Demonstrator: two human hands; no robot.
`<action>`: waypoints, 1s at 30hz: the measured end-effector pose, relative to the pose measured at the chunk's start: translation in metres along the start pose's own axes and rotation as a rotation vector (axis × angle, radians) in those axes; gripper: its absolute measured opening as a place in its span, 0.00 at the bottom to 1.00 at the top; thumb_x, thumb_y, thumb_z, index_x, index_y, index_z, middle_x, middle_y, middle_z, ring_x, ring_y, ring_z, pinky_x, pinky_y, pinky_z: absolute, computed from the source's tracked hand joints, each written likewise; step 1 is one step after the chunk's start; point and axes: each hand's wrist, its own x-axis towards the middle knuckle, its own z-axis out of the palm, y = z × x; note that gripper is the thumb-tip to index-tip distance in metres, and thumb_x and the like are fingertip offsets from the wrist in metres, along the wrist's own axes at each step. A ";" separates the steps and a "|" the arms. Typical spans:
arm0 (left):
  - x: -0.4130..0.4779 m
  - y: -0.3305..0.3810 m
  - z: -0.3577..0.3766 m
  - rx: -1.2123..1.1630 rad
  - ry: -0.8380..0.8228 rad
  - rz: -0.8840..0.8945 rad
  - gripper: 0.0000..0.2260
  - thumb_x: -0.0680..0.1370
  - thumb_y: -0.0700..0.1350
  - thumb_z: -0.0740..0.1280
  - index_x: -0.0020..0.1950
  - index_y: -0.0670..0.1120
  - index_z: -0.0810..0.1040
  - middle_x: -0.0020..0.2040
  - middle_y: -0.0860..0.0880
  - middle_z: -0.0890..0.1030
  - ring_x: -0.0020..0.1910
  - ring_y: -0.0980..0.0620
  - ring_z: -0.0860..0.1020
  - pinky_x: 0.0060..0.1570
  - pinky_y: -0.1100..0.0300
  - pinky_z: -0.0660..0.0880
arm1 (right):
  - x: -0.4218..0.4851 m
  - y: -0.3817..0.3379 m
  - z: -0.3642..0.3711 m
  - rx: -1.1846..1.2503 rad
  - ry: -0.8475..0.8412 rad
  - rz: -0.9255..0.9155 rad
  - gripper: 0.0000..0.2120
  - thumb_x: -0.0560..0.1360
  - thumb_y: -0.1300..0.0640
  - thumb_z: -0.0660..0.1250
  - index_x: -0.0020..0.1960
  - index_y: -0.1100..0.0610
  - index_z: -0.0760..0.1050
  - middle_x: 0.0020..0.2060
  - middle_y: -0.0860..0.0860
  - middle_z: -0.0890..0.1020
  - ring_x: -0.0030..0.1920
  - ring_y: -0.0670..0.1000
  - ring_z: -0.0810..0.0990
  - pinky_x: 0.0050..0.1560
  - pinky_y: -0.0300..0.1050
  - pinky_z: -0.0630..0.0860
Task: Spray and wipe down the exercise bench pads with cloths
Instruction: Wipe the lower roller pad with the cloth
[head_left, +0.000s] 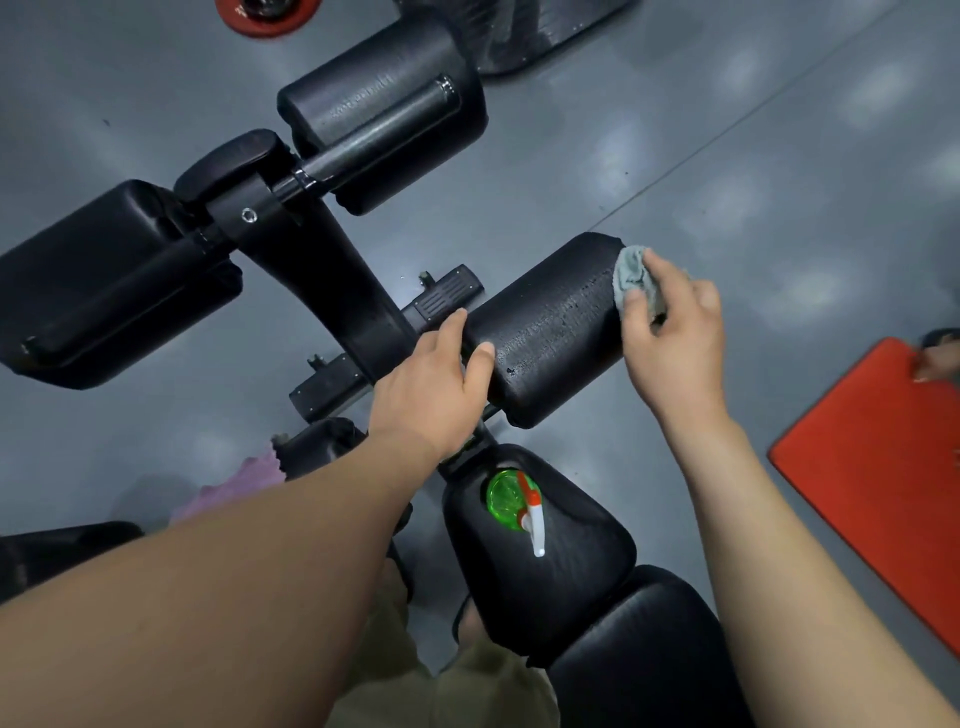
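A black roller pad (550, 332) of the exercise bench lies across the middle, its top wet with spray drops. My right hand (675, 332) holds a grey-green cloth (631, 278) bunched against the pad's right end. My left hand (436, 384) grips the pad's left end, fingers curled over its top. A green spray bottle (511, 499) with a white and orange trigger stands on the bench seat pad (571, 571) below. Two more black roller pads sit at the upper centre (384, 104) and the left (104, 280).
A pink cloth (234, 483) lies on the grey floor at lower left, partly behind my left forearm. A red mat (883, 467) lies at the right, with another person's hand (937, 361) at its top corner. A red weight plate (267, 13) is at the top edge.
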 end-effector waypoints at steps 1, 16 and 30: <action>0.000 0.000 0.001 0.000 -0.001 0.000 0.26 0.84 0.62 0.47 0.82 0.58 0.55 0.74 0.52 0.71 0.66 0.46 0.76 0.59 0.49 0.70 | -0.005 -0.002 0.002 -0.013 -0.024 -0.034 0.19 0.80 0.52 0.67 0.71 0.49 0.75 0.53 0.52 0.73 0.47 0.40 0.70 0.55 0.25 0.64; 0.002 -0.003 0.000 -0.025 -0.029 -0.010 0.26 0.84 0.62 0.46 0.81 0.58 0.55 0.75 0.50 0.71 0.68 0.45 0.75 0.63 0.46 0.71 | 0.001 -0.002 0.001 -0.156 -0.092 -0.130 0.16 0.80 0.54 0.64 0.68 0.51 0.76 0.55 0.57 0.81 0.55 0.54 0.77 0.52 0.34 0.64; -0.001 -0.003 -0.002 -0.059 -0.029 -0.024 0.24 0.85 0.60 0.46 0.81 0.59 0.57 0.77 0.51 0.68 0.71 0.46 0.71 0.66 0.48 0.67 | -0.018 -0.011 0.003 -0.121 -0.114 -0.153 0.15 0.80 0.54 0.65 0.66 0.51 0.76 0.51 0.56 0.79 0.50 0.50 0.75 0.48 0.34 0.63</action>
